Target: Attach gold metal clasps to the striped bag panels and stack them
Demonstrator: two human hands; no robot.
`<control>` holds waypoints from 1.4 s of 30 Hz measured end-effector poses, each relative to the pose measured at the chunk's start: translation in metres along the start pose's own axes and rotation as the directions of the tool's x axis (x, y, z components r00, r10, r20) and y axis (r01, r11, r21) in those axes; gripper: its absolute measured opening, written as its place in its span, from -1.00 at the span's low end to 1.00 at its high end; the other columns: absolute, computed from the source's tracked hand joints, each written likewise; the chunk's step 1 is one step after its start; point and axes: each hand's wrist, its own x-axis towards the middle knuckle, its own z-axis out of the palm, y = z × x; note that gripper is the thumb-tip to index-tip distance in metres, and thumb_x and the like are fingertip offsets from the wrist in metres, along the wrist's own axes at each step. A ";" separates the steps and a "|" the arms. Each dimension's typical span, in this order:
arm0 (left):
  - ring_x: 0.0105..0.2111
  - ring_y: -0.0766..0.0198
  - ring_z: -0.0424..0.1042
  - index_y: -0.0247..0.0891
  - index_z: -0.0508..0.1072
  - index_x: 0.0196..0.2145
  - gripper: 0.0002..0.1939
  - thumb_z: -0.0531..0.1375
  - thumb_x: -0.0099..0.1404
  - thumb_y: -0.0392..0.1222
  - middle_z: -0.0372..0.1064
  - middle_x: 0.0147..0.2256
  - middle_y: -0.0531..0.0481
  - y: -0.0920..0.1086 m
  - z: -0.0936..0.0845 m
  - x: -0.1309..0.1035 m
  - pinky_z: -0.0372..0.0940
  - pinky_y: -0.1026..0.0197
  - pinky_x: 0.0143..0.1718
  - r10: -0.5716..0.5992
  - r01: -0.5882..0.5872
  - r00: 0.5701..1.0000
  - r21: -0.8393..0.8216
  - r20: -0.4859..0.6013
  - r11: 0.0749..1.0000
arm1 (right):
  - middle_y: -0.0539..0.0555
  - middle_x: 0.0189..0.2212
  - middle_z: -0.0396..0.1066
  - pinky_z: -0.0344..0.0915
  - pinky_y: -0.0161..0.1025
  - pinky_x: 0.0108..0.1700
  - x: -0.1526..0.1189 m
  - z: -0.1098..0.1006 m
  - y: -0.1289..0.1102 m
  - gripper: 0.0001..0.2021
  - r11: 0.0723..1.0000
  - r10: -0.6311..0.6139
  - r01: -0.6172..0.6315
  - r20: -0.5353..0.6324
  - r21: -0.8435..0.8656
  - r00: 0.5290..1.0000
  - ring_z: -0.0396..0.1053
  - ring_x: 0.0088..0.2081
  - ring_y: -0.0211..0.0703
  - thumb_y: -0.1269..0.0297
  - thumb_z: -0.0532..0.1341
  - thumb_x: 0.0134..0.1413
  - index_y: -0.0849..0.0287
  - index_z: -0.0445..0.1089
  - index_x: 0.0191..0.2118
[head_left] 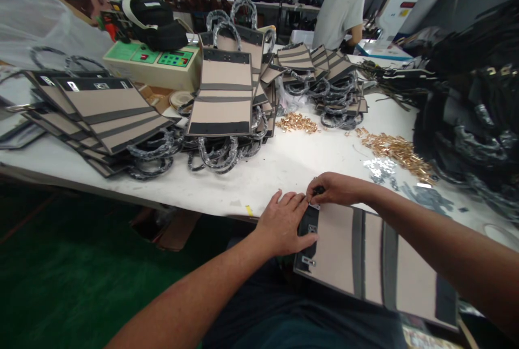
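A beige bag panel point(336, 246) with dark bands lies across my lap and the table's front edge. My left hand point(284, 225) rests on its black end strip, fingers spread, the thumb reaching onto the beige part. At the strip's far corner my right hand point(326, 189) is closed in a pinch, next to a small metal plate point(314, 206). What its fingertips hold is hidden; a dark bit shows between thumb and fingers. Two more metal plates sit on the strip, the nearer metal plate point(308, 261) close to the panel's edge.
Stacked bag panels with plastic-wrapped handles stand at left point(117, 106), centre point(225, 103) and back right point(332, 65). Gold metal pieces point(393, 149) and silver plates point(381, 168) lie loose on the white table point(292, 160). Black material point(474, 106) is heaped right. Another person point(339, 11) works behind.
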 end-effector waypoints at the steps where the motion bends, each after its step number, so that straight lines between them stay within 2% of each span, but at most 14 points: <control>1: 0.38 -0.05 0.13 -0.21 0.14 0.44 -0.10 0.16 0.35 0.38 0.20 0.40 -0.15 0.000 0.000 0.000 -0.16 -0.18 0.48 -0.002 0.002 1.000 0.000 0.000 1.000 | 0.02 -0.35 0.58 0.26 -0.22 -0.19 0.000 0.000 0.000 -0.77 1.000 -0.007 0.007 0.000 0.000 1.000 0.40 -0.30 -0.09 0.16 0.30 0.08 0.15 0.64 -0.24; 6: 0.38 -0.06 0.13 -0.22 0.15 0.44 -0.10 0.16 0.35 0.38 0.20 0.40 -0.16 0.001 -0.001 0.000 -0.15 -0.16 0.48 0.000 0.000 1.000 0.002 0.001 1.000 | 0.01 -0.37 0.58 0.26 -0.21 -0.20 0.000 0.001 0.002 -0.78 1.000 0.009 -0.009 -0.012 -0.030 1.000 0.40 -0.31 -0.08 0.18 0.29 0.08 0.13 0.64 -0.24; 13: 0.39 -0.08 0.12 -0.19 0.13 0.45 -0.09 0.16 0.35 0.38 0.19 0.40 -0.14 0.000 0.000 -0.001 -0.16 -0.18 0.48 -0.003 0.003 1.000 0.006 0.005 1.000 | 0.04 -0.26 0.62 0.29 -0.20 -0.17 -0.004 0.006 0.005 -0.79 0.990 0.006 -0.018 -0.085 -0.137 0.996 0.47 -0.24 -0.03 0.21 0.27 0.09 0.09 0.65 -0.23; 20: 0.38 -0.06 0.14 -0.24 0.16 0.43 -0.11 0.16 0.35 0.36 0.20 0.39 -0.18 0.000 0.001 -0.001 -0.16 -0.16 0.48 0.007 -0.007 1.000 0.005 -0.004 1.000 | 0.04 -0.29 0.60 0.29 -0.19 -0.17 -0.010 0.012 0.003 -0.78 0.992 0.029 -0.044 -0.122 -0.119 0.992 0.48 -0.25 -0.03 0.21 0.25 0.10 0.11 0.61 -0.21; 28: 0.38 -0.06 0.15 -0.18 0.14 0.44 -0.09 0.19 0.33 0.37 0.20 0.39 -0.17 0.000 0.001 -0.001 -0.16 -0.16 0.48 -0.006 0.006 1.000 -0.016 -0.016 1.000 | 0.04 -0.32 0.57 0.30 -0.17 -0.17 -0.016 0.024 0.001 -0.82 0.992 0.039 -0.063 -0.216 -0.108 0.976 0.47 -0.26 -0.02 0.17 0.24 0.12 0.09 0.57 -0.26; 36: 0.32 -0.07 0.20 -0.21 0.23 0.39 -0.10 0.26 0.27 0.36 0.27 0.32 -0.18 0.001 0.000 -0.001 -0.07 -0.14 0.46 -0.015 0.013 0.999 -0.025 -0.049 1.000 | 0.07 -0.23 0.55 0.29 -0.16 -0.12 -0.028 0.055 0.009 -0.83 0.980 -0.003 -0.085 -0.440 -0.181 0.898 0.46 -0.19 -0.03 0.23 0.21 0.19 0.08 0.56 -0.20; 40: 0.24 -0.07 0.29 -0.20 0.31 0.33 -0.20 0.28 0.29 0.29 0.39 0.22 -0.17 0.002 -0.006 0.003 0.07 -0.12 0.38 -0.035 0.031 0.998 -0.076 -0.058 0.997 | 0.03 -0.28 0.55 0.26 -0.18 -0.18 -0.025 0.056 0.008 -0.89 0.967 0.071 -0.176 -0.467 -0.186 0.881 0.44 -0.24 -0.05 0.25 0.24 0.13 0.06 0.53 -0.29; 42: 0.16 -0.06 0.36 -0.21 0.33 0.32 -0.30 0.25 0.35 0.17 0.48 0.12 -0.15 0.002 -0.012 0.009 0.20 -0.10 0.28 -0.109 0.105 0.993 -0.111 -0.034 0.988 | 0.00 -0.33 0.54 0.23 -0.19 -0.22 -0.022 0.053 0.006 -0.93 0.965 0.122 -0.211 -0.446 -0.156 0.887 0.43 -0.28 -0.07 0.25 0.26 0.08 0.06 0.50 -0.34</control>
